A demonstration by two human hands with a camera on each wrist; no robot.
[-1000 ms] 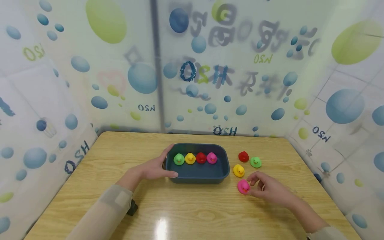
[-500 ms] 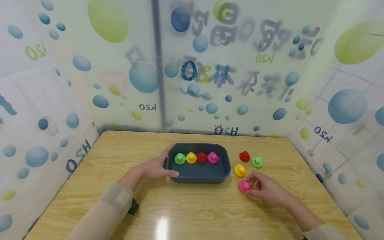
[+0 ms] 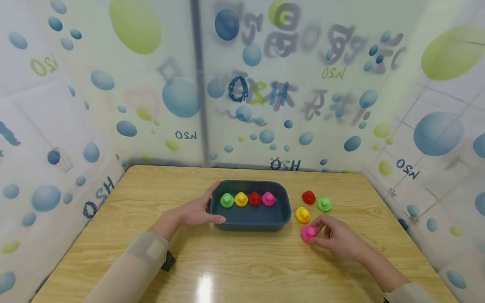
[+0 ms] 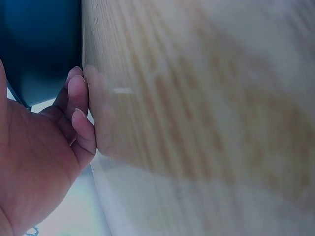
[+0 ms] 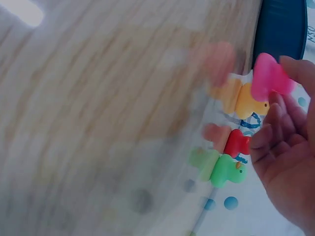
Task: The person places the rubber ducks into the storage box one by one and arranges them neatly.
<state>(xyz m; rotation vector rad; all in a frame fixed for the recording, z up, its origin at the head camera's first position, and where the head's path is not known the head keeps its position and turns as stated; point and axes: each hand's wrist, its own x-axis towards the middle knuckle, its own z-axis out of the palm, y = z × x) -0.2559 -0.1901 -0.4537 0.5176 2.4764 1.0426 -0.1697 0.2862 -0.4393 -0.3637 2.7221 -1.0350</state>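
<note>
My right hand [image 3: 339,237] pinches a pink rubber duck [image 3: 307,234] between thumb and fingers. In the right wrist view, a gap separates this duck [image 5: 268,81] from its reflection, so it is just off the tabletop. My left hand [image 3: 195,212] grips the left end of a dark blue rectangular box [image 3: 250,227], thumb at the front corner and fingers toward the back. The left wrist view shows curled fingertips [image 4: 78,91] low against the table beside the box. Inside the box, a green duck [image 3: 227,200], yellow duck [image 3: 241,200], red duck [image 3: 255,199] and pink duck [image 3: 268,199] form a row.
Right of the box, a yellow duck [image 3: 302,215], a red duck [image 3: 308,197] and a green duck [image 3: 324,204] stand on the glossy wooden table [image 3: 242,269]. Bubble-patterned curtains [image 3: 246,126] rise behind the table and at both sides. A black object [image 3: 168,261] shows under the left sleeve.
The right fingers have closed on the pink duck and raised it slightly. The left hand and the box keep their places.
</note>
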